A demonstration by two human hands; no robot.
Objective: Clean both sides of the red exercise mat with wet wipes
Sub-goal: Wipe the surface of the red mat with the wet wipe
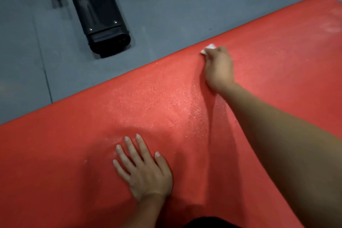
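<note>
Left hand (144,170) flat on mat (268,57), near side, fingers (129,150) straight and spread, holding nothing. Right hand (218,66) farther out, fingers curled round white wipe (208,48) at mat's far edge. Mat on grey floor (166,15); black equipment (100,15) far left.

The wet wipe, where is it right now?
In the head view the wet wipe sits bunched under the right hand, near the far edge of the red mat, right of centre.

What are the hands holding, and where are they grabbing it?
The right hand grips a bunched white wet wipe, only its tip showing. The left hand holds nothing; it rests flat on the red mat.
</note>
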